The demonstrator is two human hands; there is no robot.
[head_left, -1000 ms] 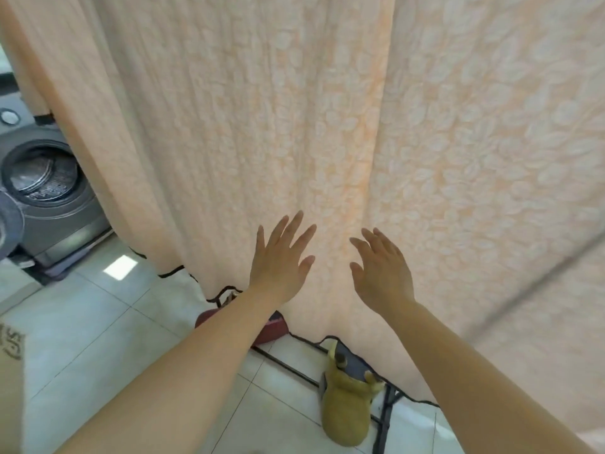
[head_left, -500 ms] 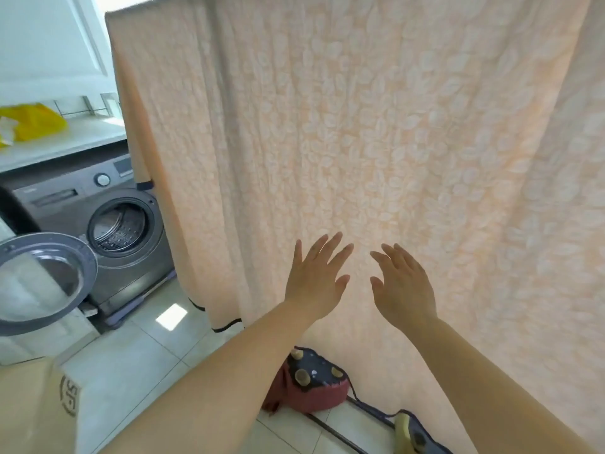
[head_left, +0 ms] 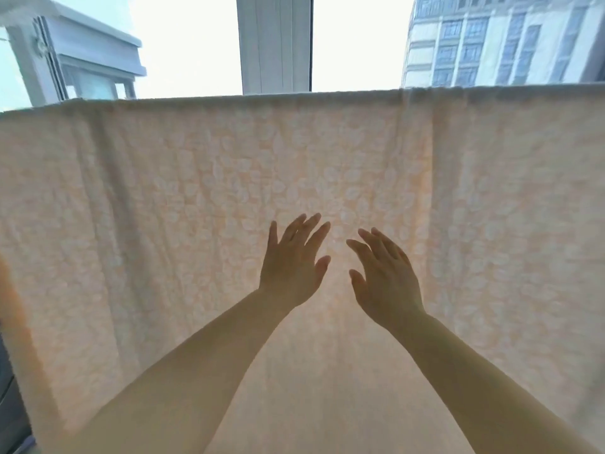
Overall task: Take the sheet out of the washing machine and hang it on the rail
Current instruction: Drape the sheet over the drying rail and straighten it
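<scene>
The sheet already hangs over the rail; left hand and right hand are released, smoothing remains.

Carrier is the rail, hidden under the fold of the sheet; only its line shows, as the straight top edge of the cloth running left to right across the whole view, slightly lower at the left end. Sheet is draped directly over it: pale peach with a white leaf print, backlit, hanging down flat with soft vertical creases. One sharper vertical fold drops from the top edge right of centre. Left side edge of the cloth hangs free at the frame's left. Bottom hem out of view. Rail ends and supports cannot be made out. Nothing else sits on it.
</scene>
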